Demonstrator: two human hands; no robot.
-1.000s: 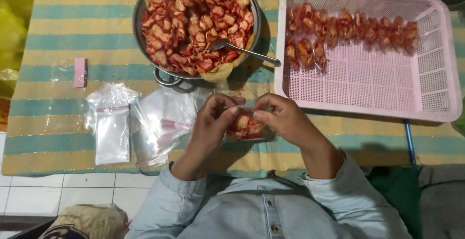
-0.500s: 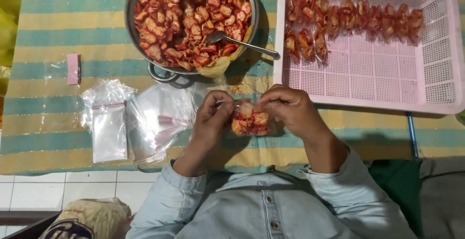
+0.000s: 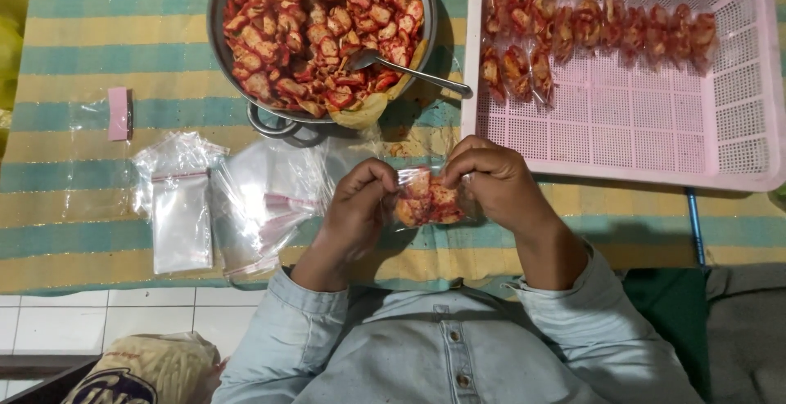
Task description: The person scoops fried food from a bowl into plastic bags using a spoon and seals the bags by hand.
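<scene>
Both hands meet over the striped cloth [image 3: 74,68], near its front edge. The metal bowl [image 3: 219,52] and pink basket [image 3: 729,126] stand just beyond the knuckles, leaving a narrow strip of bare cloth between. The small filled bag [image 3: 426,199] sits between the hands: left hand [image 3: 356,212] fingers pinched on its left top edge, right hand [image 3: 499,187] fingers clamped on its right. Empty bags [image 3: 184,207] lie left of the left hand.

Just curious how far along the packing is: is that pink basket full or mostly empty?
Mostly empty. The pink basket holds filled snack packets only along its far edge and far-left corner; the rest of its perforated floor is bare.
</scene>
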